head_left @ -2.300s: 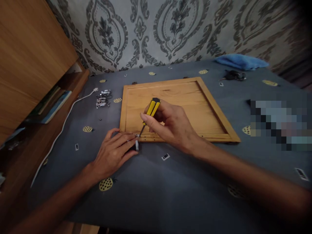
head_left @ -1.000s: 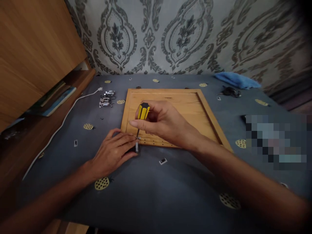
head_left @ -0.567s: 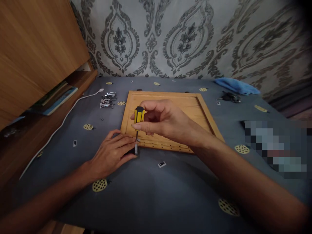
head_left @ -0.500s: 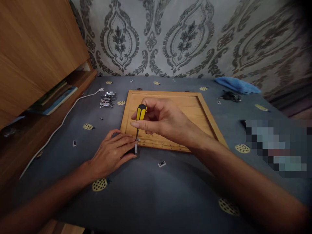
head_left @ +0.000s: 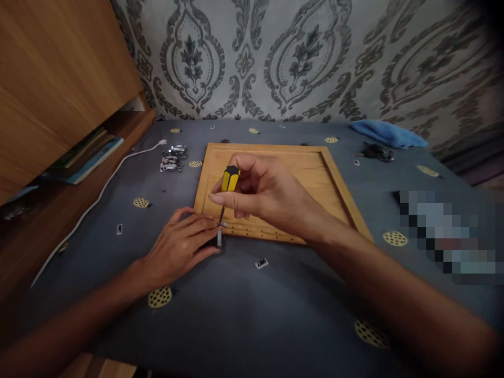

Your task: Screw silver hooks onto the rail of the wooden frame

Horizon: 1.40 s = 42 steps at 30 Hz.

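My right hand (head_left: 263, 197) pinches the yellow-and-black handle of a screwdriver (head_left: 231, 180) between thumb and fingers. Its shaft points down, slightly tilted, with the tip at a small metal hinge (head_left: 219, 239) on the near left edge of a wooden panel (head_left: 271, 232). My left hand (head_left: 177, 245) steadies that hinge, fingers on the panel's corner and thumb on the near side. Part of the hinge is hidden by the fingers. A row of small dark holes runs along the panel's near edge.
Several metal hinges (head_left: 173, 159) lie in a pile on the left, near a white cable (head_left: 106, 186). At the back right are a blue cloth (head_left: 388, 133) and a dark tangled object (head_left: 376, 151). A wooden cabinet (head_left: 66, 79) borders the left side.
The screwdriver handle has turned and tilted slightly in my right hand, its tip staying at the hinge. My left hand stays in place. The camera view has shifted a little.
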Each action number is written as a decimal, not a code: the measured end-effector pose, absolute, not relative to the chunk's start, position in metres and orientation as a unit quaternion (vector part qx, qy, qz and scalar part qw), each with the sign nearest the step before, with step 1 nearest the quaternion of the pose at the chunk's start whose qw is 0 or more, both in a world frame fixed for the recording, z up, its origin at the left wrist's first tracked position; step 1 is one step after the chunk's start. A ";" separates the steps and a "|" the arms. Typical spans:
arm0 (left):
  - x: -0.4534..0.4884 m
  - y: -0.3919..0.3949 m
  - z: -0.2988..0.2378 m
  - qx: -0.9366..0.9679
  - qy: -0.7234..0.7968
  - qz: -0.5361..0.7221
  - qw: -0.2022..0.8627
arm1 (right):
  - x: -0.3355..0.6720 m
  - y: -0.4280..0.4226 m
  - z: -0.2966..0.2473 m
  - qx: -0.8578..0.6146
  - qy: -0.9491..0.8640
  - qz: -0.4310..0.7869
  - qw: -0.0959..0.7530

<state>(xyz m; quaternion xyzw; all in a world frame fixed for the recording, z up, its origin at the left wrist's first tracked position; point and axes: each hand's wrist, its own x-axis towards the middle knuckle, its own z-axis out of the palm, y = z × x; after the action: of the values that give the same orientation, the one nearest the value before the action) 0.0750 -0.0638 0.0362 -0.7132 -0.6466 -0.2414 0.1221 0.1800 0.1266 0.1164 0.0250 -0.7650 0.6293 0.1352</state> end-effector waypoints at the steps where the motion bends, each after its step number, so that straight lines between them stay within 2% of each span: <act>1: 0.075 -0.064 0.036 -0.712 -0.647 -0.243 0.122 | 0.180 0.127 0.117 0.031 -0.766 0.628 0.133; 7: 0.075 -0.064 0.035 -0.713 -0.644 -0.249 0.120 | 0.188 0.139 0.131 0.089 -0.785 0.611 0.056; 12: 0.074 -0.064 0.036 -0.715 -0.643 -0.244 0.123 | 0.182 0.130 0.123 0.035 -0.788 0.599 0.137; 15: 0.073 -0.064 0.035 -0.716 -0.644 -0.243 0.120 | 0.180 0.128 0.122 0.027 -0.797 0.585 0.148; 21: 0.073 -0.064 0.035 -0.715 -0.646 -0.243 0.116 | 0.185 0.138 0.132 0.113 -0.779 0.614 0.047; 27: 0.074 -0.064 0.037 -0.715 -0.644 -0.247 0.112 | 0.179 0.129 0.120 0.023 -0.775 0.613 0.152; 29: 0.075 -0.064 0.037 -0.715 -0.645 -0.248 0.110 | 0.179 0.131 0.121 0.038 -0.777 0.611 0.144; 34: 0.075 -0.064 0.038 -0.713 -0.648 -0.244 0.112 | 0.184 0.143 0.130 0.105 -0.779 0.616 0.061; 40: 0.075 -0.064 0.037 -0.715 -0.644 -0.248 0.117 | 0.180 0.129 0.122 0.032 -0.759 0.632 0.152; 42: 0.074 -0.064 0.036 -0.716 -0.642 -0.248 0.119 | 0.179 0.127 0.122 0.046 -0.760 0.632 0.147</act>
<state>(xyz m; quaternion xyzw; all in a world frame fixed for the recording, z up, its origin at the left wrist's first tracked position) 0.0744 -0.0637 0.0362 -0.7160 -0.6416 -0.2480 0.1193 0.1795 0.1271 0.1219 0.0457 -0.7599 0.6316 0.1471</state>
